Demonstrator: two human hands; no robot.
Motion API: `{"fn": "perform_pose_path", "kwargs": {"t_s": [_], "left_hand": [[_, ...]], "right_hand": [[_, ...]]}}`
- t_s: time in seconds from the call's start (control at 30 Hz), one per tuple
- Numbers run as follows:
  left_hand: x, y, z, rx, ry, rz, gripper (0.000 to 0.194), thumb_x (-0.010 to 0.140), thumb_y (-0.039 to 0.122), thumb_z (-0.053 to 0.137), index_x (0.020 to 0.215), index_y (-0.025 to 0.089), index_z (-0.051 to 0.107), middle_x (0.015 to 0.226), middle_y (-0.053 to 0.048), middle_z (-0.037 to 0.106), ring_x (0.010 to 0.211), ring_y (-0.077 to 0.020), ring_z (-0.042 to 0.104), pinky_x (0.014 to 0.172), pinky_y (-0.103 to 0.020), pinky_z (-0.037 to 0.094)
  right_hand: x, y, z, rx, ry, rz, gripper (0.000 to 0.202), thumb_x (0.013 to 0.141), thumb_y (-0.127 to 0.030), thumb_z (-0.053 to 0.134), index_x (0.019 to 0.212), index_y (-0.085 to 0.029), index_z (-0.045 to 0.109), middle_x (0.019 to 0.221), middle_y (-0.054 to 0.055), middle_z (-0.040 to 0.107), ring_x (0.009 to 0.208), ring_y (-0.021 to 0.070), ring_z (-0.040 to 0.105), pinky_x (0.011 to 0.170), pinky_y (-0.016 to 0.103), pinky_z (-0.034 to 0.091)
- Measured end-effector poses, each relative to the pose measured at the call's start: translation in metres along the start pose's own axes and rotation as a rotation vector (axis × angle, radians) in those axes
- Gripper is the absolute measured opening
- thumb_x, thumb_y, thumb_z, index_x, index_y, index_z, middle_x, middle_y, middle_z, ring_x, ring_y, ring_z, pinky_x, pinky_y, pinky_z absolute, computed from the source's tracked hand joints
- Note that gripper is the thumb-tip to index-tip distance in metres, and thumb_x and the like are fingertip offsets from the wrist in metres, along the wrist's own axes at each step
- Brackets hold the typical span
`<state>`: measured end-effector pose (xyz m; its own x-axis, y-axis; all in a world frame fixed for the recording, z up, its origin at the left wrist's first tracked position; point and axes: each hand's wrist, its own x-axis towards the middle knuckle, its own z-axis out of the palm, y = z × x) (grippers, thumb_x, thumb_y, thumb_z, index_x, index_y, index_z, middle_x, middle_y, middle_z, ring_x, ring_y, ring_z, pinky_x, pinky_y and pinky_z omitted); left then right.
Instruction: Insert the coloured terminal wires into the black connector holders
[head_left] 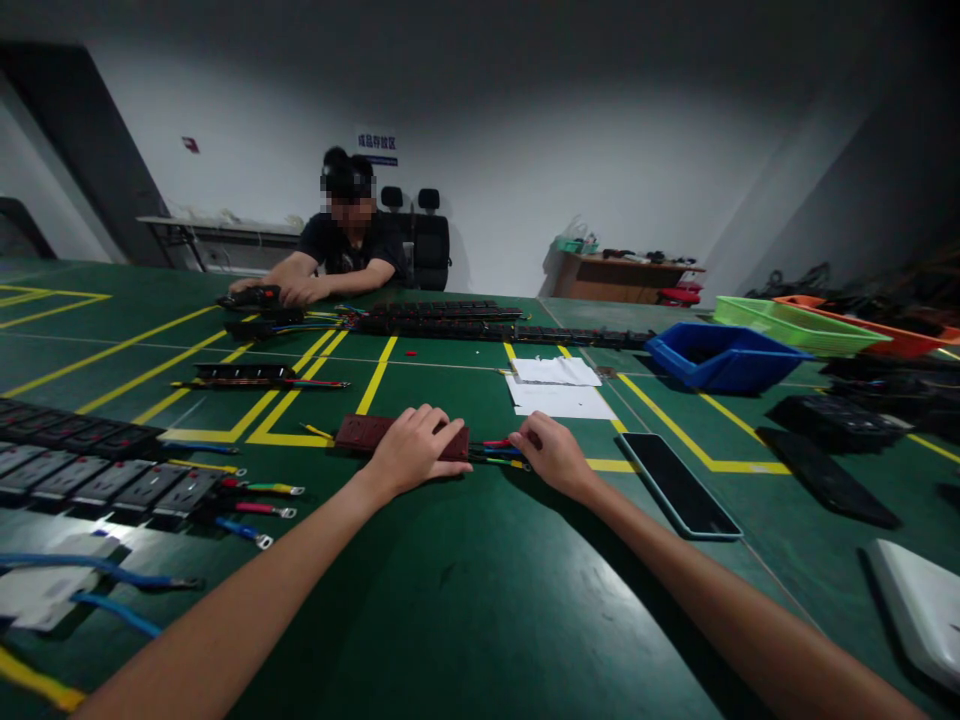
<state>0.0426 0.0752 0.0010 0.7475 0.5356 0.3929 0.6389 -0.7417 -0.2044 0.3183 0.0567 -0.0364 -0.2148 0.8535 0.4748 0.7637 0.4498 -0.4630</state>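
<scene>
A dark red socket strip (363,433) lies crosswise on the green table in front of me. My left hand (417,446) rests over its right part, thumb on the near side and fingers on the far side, gripping it. Red, blue and yellow-green wires (495,458) come out of the strip's right end; a short yellow-green wire (318,432) sticks out at the left. With its fingers pinched together, my right hand (553,452) holds the end of the red wire (496,443). The wire's tip is hidden by the fingers.
Black and grey socket strips (112,485) with lugged wires lie at left, a shorter black strip (244,376) farther back. White paper (559,395), a phone (679,485) and a blue bin (724,365) are at right. Across the table, a person's hands (289,288) hold a black tool.
</scene>
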Motion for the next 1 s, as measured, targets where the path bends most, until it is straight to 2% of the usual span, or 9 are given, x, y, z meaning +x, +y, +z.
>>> {"fn": "perform_pose_path", "kwargs": {"t_s": [0.3, 0.47, 0.73, 1.0], "left_hand": [[-0.0025, 0.0013, -0.0015, 0.074, 0.095, -0.094, 0.070, 0.091, 0.068, 0.048, 0.129, 0.010, 0.059, 0.108, -0.015, 0.060, 0.097, -0.0291, 0.053, 0.079, -0.039, 0.039], [-0.0036, 0.0010, -0.0021, 0.074, 0.111, -0.110, 0.068, 0.090, 0.067, 0.050, 0.128, 0.011, 0.060, 0.109, -0.015, 0.060, 0.097, -0.0291, 0.053, 0.081, -0.039, 0.039], [-0.0028, 0.0017, 0.0004, 0.060, 0.076, -0.112, 0.067, 0.089, 0.067, 0.053, 0.127, 0.012, 0.061, 0.107, -0.014, 0.060, 0.096, -0.0285, 0.053, 0.079, -0.038, 0.039], [-0.0036, 0.0028, -0.0029, 0.090, 0.123, -0.153, 0.067, 0.091, 0.066, 0.049, 0.129, 0.012, 0.059, 0.109, -0.015, 0.060, 0.098, -0.0292, 0.053, 0.081, -0.040, 0.040]], "right_hand": [[0.0003, -0.0059, -0.0062, -0.007, 0.084, 0.116, 0.036, 0.099, -0.050, 0.044, 0.080, -0.021, 0.055, 0.072, 0.001, 0.059, 0.063, 0.0165, 0.052, 0.058, 0.028, 0.034], [0.0005, -0.0027, -0.0054, -0.004, 0.041, 0.092, 0.045, 0.099, -0.051, 0.043, 0.068, -0.021, 0.051, 0.064, 0.000, 0.054, 0.059, 0.0154, 0.048, 0.056, 0.028, 0.030], [-0.0030, -0.0021, -0.0012, -0.032, 0.094, -0.033, 0.039, 0.098, -0.046, 0.048, 0.067, -0.022, 0.048, 0.064, 0.000, 0.051, 0.058, 0.0148, 0.046, 0.056, 0.028, 0.030], [-0.0017, -0.0083, -0.0063, -0.082, 0.079, 0.070, 0.035, 0.099, -0.049, 0.046, 0.081, -0.021, 0.056, 0.074, 0.003, 0.059, 0.065, 0.0170, 0.052, 0.060, 0.028, 0.033]]}}
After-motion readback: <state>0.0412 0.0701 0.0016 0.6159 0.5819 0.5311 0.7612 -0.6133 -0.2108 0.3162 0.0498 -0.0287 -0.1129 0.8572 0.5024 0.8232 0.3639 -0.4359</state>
